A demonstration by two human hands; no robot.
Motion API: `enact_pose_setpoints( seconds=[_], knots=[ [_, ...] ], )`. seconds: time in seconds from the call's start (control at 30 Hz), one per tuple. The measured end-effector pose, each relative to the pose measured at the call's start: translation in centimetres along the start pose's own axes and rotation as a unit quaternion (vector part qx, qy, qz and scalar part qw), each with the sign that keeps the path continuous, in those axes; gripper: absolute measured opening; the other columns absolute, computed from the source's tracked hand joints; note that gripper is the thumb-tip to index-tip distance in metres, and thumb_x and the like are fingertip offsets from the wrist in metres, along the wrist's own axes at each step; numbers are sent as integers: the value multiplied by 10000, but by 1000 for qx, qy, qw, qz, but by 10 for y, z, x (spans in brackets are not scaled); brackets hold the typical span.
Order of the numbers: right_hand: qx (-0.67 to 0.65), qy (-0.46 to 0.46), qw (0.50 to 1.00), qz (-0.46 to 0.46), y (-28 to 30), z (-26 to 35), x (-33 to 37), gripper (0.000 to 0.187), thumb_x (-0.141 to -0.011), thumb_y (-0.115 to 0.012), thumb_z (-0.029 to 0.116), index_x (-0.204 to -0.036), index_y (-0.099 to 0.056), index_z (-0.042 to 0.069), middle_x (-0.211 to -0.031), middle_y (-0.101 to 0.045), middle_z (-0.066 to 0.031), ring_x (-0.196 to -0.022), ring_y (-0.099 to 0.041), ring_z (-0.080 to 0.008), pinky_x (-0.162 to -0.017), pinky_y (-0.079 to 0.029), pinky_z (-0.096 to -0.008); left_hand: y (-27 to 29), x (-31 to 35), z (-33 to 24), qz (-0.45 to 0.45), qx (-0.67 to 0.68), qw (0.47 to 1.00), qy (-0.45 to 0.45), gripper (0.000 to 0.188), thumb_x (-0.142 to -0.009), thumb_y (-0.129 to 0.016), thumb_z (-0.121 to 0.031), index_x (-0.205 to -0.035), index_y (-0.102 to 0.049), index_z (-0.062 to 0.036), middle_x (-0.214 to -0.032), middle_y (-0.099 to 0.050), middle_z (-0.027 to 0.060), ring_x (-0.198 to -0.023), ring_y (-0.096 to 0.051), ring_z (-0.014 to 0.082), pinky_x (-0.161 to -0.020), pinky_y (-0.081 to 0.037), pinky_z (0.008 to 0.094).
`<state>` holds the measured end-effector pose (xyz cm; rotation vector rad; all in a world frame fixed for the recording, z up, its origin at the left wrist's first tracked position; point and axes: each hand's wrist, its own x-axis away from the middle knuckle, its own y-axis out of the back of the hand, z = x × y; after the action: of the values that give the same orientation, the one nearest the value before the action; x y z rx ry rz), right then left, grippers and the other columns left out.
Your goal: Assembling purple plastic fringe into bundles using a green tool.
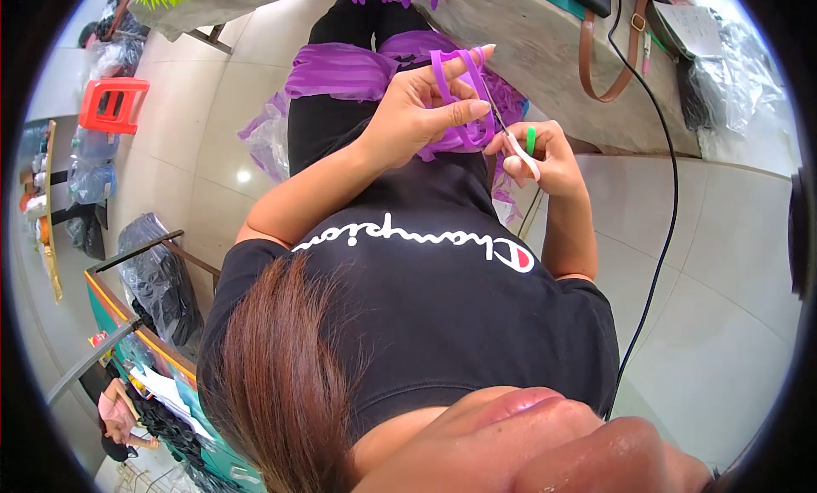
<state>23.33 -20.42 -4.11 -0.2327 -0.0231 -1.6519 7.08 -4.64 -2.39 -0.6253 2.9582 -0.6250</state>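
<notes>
Currently your left hand (417, 110) fingers pinch purple strips (464, 97) at upper centre, their long axis running up-frame; your right hand (549, 157) grips small scissors (517, 146), blades touching the strips from the right.

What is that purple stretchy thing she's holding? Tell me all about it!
The purple strip looks like a thin, rubbery band bent into loops. The left hand holds it up over the lap, fingers threaded through it. The right hand brings small scissors against its lower edge. More purple material lies beneath.
</notes>
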Motion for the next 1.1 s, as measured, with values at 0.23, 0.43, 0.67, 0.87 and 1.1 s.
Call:
enact_pose_setpoints(
  seconds=[0.23, 0.43, 0.67, 0.87, 1.1],
  knots=[
    [-72, 138, 987, -49, 11, -5, -1, 332, -806, -682, 172, -1027, -605, -63, -684, -614, -44, -548, -514, -67, -550, -390, -185, -1, -3, -3, -6, -7, 1000, -18, 621, -834, -711, -69, -1395, -445, -86, -837, -619, -45, -609, -443, -23, -490, -299, 150],
    [79, 151, 974, -146, -14, -7, -18, 379, -738, -778, 76, -1057, -587, 1, -900, -630, -29, -723, -513, -31, -599, -399, -165, 3, -4, -3, -56, 47, 997, -20, 632, -847, -681, -51, -1415, -414, -119, -828, -620, -51, -552, -424, -27, -422, -255, 152],
    [55, 70, 977, -193, 19, -16, -14, 304, -737, -787, 87, -984, -625, 17, -808, -596, 18, -734, -542, -51, -633, -420, -195, 40, -15, 2, -247, 181, 948, -81, 547, -876, -643, -65, -1372, -447, -190, -860, -610, -28, -472, -311, 3, -384, -223, 175],
    [40, 149, 949, -276, 31, 24, -12, 301, -753, -753, 67, -1007, -606, 0, -798, -618, -36, -689, -584, -97, -622, -438, -209, 63, -20, 13, -290, 226, 927, -69, 584, -860, -672, -83, -1373, -419, -202, -864, -635, 16, -454, -321, 18, -384, -226, 195],
    [158, 369, 893, -205, -11, 128, -87, 266, -775, -769, 144, -955, -637, -2, -792, -655, -34, -631, -614, -102, -603, -490, -210, 76, -20, 22, -296, 263, 916, -67, 512, -898, -644, -307, -1334, -409, -176, -960, -630, 70, -473, -335, 46, -383, -237, 194]
  ],
)
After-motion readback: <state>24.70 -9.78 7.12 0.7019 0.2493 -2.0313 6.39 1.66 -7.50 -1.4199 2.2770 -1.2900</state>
